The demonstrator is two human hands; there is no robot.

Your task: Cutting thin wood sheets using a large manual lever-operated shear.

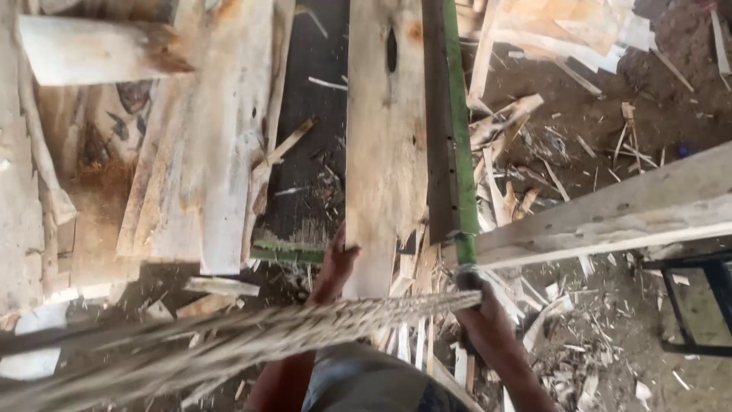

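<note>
Head view: dirt floor, scattered wood offcuts.

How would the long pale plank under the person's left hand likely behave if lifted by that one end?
The plank looks stiff and probably heavy: it is long, wide, solid wood. Held only by the left hand at its near end, it would likely tip downward at the far end. Its rough sawn face seems unlikely to slip.
</note>
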